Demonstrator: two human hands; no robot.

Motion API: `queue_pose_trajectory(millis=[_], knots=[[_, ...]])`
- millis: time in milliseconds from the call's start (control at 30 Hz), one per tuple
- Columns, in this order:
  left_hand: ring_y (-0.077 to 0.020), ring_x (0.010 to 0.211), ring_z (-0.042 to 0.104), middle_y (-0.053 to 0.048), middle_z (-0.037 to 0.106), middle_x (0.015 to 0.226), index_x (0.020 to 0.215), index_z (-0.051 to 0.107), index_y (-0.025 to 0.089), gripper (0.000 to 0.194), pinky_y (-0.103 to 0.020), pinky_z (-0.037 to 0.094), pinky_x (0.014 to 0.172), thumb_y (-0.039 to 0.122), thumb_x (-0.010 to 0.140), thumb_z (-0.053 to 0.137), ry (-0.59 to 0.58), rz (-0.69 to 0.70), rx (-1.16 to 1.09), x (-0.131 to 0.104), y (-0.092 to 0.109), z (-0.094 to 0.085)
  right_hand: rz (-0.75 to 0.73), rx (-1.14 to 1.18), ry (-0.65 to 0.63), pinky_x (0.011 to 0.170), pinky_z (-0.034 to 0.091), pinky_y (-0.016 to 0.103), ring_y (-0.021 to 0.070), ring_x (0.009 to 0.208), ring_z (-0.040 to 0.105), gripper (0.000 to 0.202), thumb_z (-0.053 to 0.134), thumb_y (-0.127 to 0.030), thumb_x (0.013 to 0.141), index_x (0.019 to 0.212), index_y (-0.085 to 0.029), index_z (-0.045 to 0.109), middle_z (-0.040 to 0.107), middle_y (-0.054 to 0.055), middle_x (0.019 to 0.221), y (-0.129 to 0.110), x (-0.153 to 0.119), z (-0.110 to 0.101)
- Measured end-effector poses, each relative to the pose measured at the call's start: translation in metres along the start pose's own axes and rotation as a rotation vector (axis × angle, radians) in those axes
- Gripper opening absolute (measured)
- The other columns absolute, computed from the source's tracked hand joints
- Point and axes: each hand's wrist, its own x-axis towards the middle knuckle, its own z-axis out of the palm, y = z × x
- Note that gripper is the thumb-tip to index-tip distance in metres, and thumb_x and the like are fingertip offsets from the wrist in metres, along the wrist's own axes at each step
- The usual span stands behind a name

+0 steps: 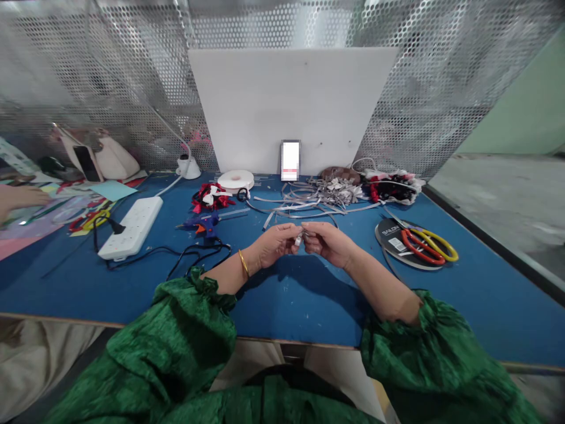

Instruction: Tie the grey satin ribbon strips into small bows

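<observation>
Your left hand (279, 244) and right hand (327, 242) meet over the bench (300, 315), thumb and fingers of each pinched nearly together on a small silvery piece (298, 240), which sits right between them. It looks like folded ribbon, though your fingers hide most of it. To hold it well, I'd judge a light, level pinch from both sides best (pressing hard could crease it), with one hand steadying while the other adjusts. Keep the loose silvery strips (304, 206) just beyond your fingers from catching on your work.

For writing, look right of your fingers: the black spool (386, 237), partly under the red-and-yellow scissors (426, 242), carries pale lettering like "SAILON", its end unclear, and a white sticker (396, 244) too small to read. The phone (290, 160) farther beyond your fingers shows a blurred screen, nothing legible.
</observation>
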Motion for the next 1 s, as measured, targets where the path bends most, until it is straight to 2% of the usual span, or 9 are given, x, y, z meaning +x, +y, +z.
queue_pose_trajectory(millis=[200,333,433,600,767,867,1000], knots=[[-0.0046,0.05,0.043,0.004,0.047,0.059,0.069,0.057,0.015,0.033,-0.023,0.043,0.06,0.042,0.07,0.075,0.056,0.029,0.037,0.001,-0.001,0.0,-0.088,-0.048,0.075,0.049,0.037,0.022,0.0066,0.048,0.04,0.038,0.078,-0.044,0.068,0.062,-0.017,0.052,0.044,-0.006,0.054,0.004,0.003,-0.007],[-0.0075,0.051,0.044,0.003,0.048,0.06,0.066,0.057,0.017,0.031,-0.027,0.043,0.06,0.044,0.076,0.068,0.041,0.004,0.033,0.001,0.0,0.002,-0.078,-0.07,0.046,0.05,0.039,0.022,0.0074,0.049,0.045,0.038,0.078,-0.045,0.068,0.063,-0.017,0.053,0.047,-0.005,0.054,0.007,0.004,-0.006],[-0.0083,0.049,0.043,0.002,0.047,0.058,0.065,0.058,0.017,0.032,-0.027,0.041,0.056,0.045,0.078,0.065,0.036,-0.021,0.046,0.0,0.001,0.003,-0.043,-0.062,0.026,0.047,0.035,0.021,0.007,0.048,0.043,0.038,0.079,-0.045,0.067,0.063,-0.017,0.054,0.047,-0.005,0.054,0.008,0.003,-0.003],[-0.0065,0.048,0.042,0.003,0.046,0.058,0.065,0.054,0.016,0.034,-0.025,0.04,0.054,0.044,0.074,0.071,0.029,-0.051,-0.045,0.001,0.0,0.0,0.0,0.005,0.011,0.042,0.026,0.02,0.0054,0.045,0.033,0.038,0.078,-0.044,0.068,0.062,-0.017,0.051,0.043,-0.006,0.052,0.009,0.004,-0.001],[-0.0078,0.052,0.045,0.003,0.047,0.057,0.065,0.052,0.015,0.035,-0.025,0.044,0.06,0.043,0.077,0.068,-0.013,-0.076,-0.182,0.002,0.0,0.001,0.004,0.046,0.024,0.044,0.03,0.021,0.0061,0.045,0.036,0.036,0.076,-0.039,0.069,0.06,-0.017,0.049,0.041,-0.005,0.051,0.012,0.006,-0.001],[-0.008,0.052,0.044,0.003,0.045,0.055,0.062,0.051,0.015,0.03,-0.025,0.043,0.06,0.036,0.076,0.068,-0.008,-0.041,-0.163,0.001,0.001,0.003,-0.004,0.021,0.02,0.046,0.031,0.021,0.0067,0.048,0.039,0.03,0.075,-0.035,0.069,0.063,-0.016,0.053,0.041,-0.005,0.052,0.013,0.006,0.001],[-0.0074,0.051,0.042,0.005,0.042,0.054,0.06,0.047,0.016,0.028,-0.024,0.039,0.058,0.03,0.073,0.067,0.024,0.075,-0.022,-0.001,0.002,0.006,-0.03,-0.025,0.024,0.045,0.027,0.021,0.0058,0.046,0.034,0.027,0.071,-0.029,0.068,0.059,-0.017,0.049,0.038,-0.006,0.051,0.014,0.006,0.003]])
